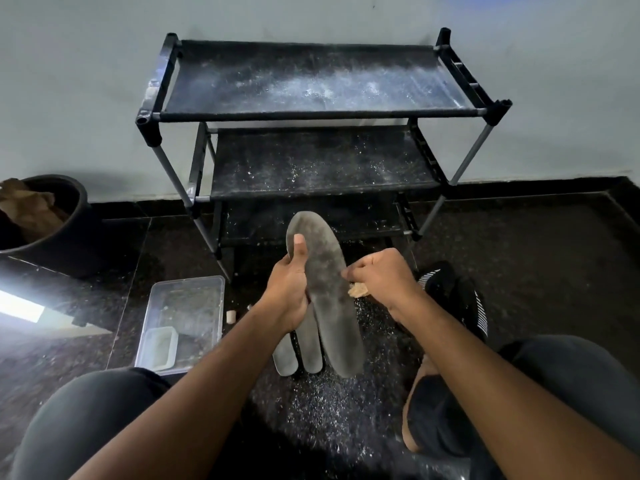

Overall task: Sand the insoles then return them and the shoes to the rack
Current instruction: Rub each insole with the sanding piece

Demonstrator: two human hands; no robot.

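While the left hand [289, 289] grips the dusty grey insole [325, 289], the right hand [381, 275] pinches sandpaper [358, 290].

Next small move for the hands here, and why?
Probably draw the sandpaper along the insole edge: the right hand pinches it against that edge, while the left hand grips the insole upright.

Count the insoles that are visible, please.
3. One insole is gripped by the left hand; two insoles lie on the floor below. Others may be hidden.
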